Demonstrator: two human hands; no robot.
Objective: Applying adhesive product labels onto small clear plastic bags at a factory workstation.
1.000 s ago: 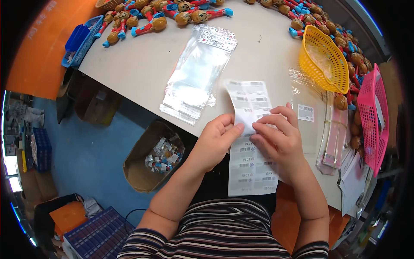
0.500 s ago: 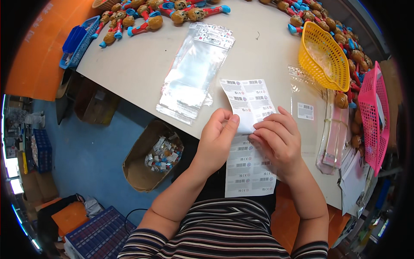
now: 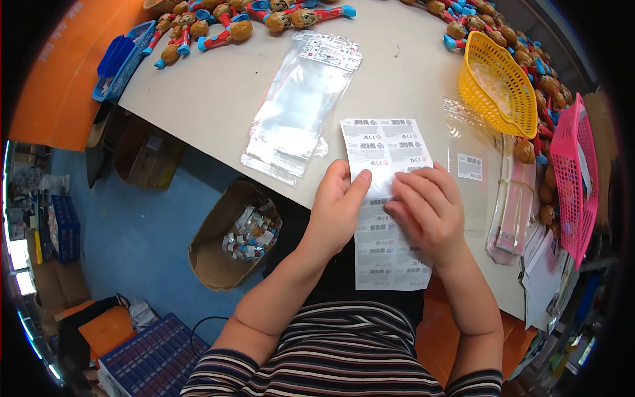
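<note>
A long white sheet of printed barcode stickers (image 3: 391, 255) hangs over the table's near edge, its upper part lying toward the tabletop. My left hand (image 3: 336, 210) pinches its left edge, thumb on top. The fingers of my right hand (image 3: 430, 208) are bent over the sheet's right side, near a blank strip; whether they grip a sticker is hidden. To the right lies a clear plastic bag (image 3: 456, 192) with one white sticker (image 3: 469, 167) on it. A stack of clear plastic bags (image 3: 301, 99) rests to the left of the sheet.
Dolls with brown heads and red-blue bodies (image 3: 228, 30) are heaped along the far edge and right side. A yellow basket (image 3: 496, 89) and a pink basket (image 3: 574, 185) stand at the right, a blue basket (image 3: 129, 69) far left. A cardboard box (image 3: 208, 255) sits below the table.
The sticker sheet has flattened from its folded bend, and its lower end has risen slightly. Both hands have shifted a little to the right with it.
</note>
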